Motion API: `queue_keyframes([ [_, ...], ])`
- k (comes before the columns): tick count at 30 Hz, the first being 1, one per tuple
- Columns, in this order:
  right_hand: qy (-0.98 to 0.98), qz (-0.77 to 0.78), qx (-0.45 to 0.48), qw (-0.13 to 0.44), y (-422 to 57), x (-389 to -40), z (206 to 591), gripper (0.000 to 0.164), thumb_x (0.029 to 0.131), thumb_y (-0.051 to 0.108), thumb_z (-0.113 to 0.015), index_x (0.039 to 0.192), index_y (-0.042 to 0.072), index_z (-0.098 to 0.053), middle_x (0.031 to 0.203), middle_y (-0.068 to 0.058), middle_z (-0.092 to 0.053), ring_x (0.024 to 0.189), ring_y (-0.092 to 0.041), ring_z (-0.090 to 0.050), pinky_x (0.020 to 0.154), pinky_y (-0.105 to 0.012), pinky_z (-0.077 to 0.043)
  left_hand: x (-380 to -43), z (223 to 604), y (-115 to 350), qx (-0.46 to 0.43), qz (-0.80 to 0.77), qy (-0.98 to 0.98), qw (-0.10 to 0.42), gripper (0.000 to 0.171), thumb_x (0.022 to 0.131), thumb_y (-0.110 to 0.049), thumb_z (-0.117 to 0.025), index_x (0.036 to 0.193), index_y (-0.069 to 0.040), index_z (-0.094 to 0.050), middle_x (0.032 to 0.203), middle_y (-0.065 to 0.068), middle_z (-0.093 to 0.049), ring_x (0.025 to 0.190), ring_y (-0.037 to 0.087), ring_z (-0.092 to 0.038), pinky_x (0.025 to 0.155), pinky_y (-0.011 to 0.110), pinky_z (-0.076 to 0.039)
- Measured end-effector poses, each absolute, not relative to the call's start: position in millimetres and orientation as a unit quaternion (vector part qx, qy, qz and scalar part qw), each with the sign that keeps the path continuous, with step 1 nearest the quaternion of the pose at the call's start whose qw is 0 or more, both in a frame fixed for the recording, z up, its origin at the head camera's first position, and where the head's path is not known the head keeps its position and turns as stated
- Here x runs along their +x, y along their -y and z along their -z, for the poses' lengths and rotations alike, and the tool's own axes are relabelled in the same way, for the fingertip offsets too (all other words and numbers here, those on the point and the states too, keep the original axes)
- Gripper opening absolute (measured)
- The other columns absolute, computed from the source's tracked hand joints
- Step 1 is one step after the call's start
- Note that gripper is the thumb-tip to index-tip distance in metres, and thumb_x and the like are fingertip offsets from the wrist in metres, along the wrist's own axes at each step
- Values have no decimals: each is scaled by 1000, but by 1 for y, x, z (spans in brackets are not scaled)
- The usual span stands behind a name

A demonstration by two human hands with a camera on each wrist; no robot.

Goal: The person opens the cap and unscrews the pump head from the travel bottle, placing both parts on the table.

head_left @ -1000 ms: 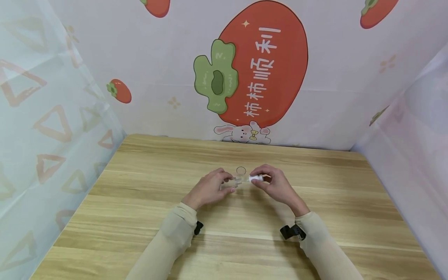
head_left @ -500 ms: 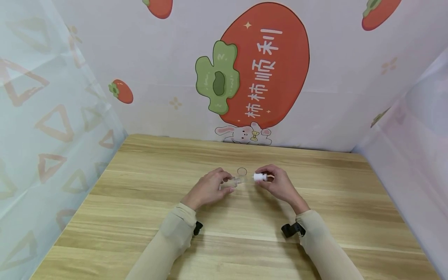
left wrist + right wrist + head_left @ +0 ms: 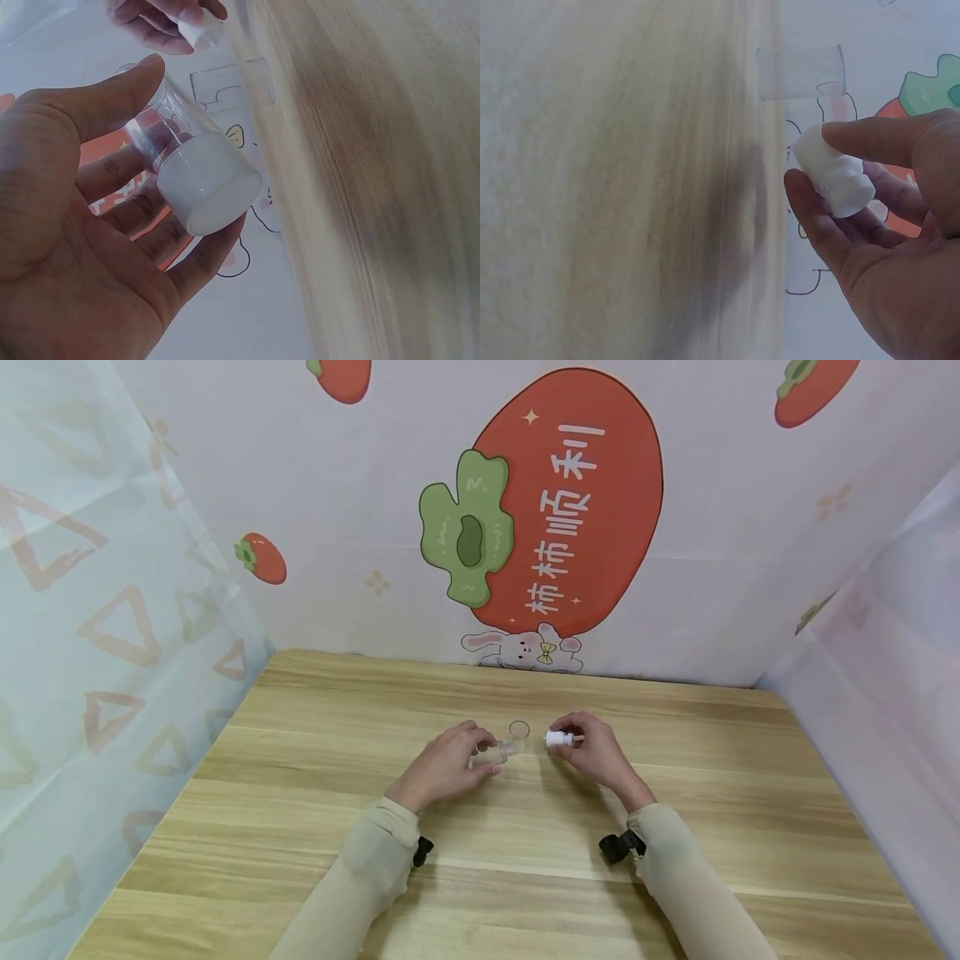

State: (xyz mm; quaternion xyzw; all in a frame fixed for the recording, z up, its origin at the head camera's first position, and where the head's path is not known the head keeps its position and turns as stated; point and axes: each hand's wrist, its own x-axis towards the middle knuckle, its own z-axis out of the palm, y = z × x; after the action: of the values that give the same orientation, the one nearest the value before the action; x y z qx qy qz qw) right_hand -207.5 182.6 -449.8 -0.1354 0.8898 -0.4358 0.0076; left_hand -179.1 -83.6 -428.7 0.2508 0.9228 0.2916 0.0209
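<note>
My left hand (image 3: 450, 764) holds a small clear bottle (image 3: 176, 124) with a white base (image 3: 210, 184), thumb on one side and fingers on the other. In the head view the bottle lies sideways in the grip, its neck (image 3: 506, 749) pointing right. Facing it, my right hand (image 3: 592, 752) pinches a white pump top (image 3: 825, 165) between thumb and fingertips. A gap separates the pump top from the bottle neck. Just behind them on the table stands a clear cylindrical cap (image 3: 801, 73), showing as a thin round rim in the head view.
The wooden table (image 3: 480, 877) spreads out under both forearms. A white printed backdrop (image 3: 360, 510) rises at its back edge, with further sheets along the left and right sides. A black wrist strap piece (image 3: 615, 849) shows under the right sleeve.
My right hand has drawn the white pump top a little to the right, widening the gap to the bottle. The left hand stays almost still with the bottle, and the clear cap has not moved.
</note>
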Motion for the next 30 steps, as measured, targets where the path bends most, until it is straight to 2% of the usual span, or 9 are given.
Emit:
queue_keyframes([
  [16, -917, 389, -87, 4, -175, -212, 459, 22, 87, 3, -77, 107, 0, -68, 105, -15, -66, 95, -28, -62, 82, -43, -55, -180, 431, 83, 248, -290, -924, 20, 36, 91, -28, -78, 119, -6, -70, 102, 0, -62, 97, 21, -61, 87, 39, -50],
  [30, -927, 366, -80, -18, -169, -213, 458, 21, 85, 6, -80, 104, 2, -70, 102, -13, -68, 93, -27, -63, 81, -44, -54, -179, 430, 84, 254, -297, -920, 26, 36, 92, -26, -77, 119, -4, -69, 104, 4, -64, 97, 22, -61, 86, 40, -50],
])
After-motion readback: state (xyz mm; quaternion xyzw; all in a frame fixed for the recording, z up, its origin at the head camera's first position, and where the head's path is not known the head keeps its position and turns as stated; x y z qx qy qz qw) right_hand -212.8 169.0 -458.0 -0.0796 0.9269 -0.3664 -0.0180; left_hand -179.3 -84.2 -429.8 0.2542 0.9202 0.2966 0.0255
